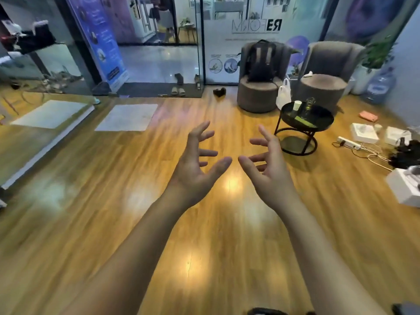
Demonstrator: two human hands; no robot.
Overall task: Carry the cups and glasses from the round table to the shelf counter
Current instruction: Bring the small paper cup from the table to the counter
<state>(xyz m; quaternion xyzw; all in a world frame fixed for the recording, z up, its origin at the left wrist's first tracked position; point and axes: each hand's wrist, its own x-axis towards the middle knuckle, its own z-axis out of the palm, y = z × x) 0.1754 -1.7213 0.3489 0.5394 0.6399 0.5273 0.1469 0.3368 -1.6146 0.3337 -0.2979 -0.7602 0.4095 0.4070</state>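
Note:
A small round black table (322,120) stands on the wooden floor at the right, ahead of me. On it are a white paper cup (297,105) and a clear glass (310,103), side by side near its far edge. My left hand (196,164) and my right hand (268,164) are stretched out in front of me over the floor, palms facing each other, fingers spread, holding nothing. Both hands are to the left of the table and well short of it. The shelf counter is not in view.
Two grey armchairs (259,87) stand behind the table, one with a black backpack (261,62). A white plastic bag (283,94) sits between them. White boxes (363,133), a power strip (348,143) and cables lie on the floor at the right. Glass doors and shoes (178,90) are ahead.

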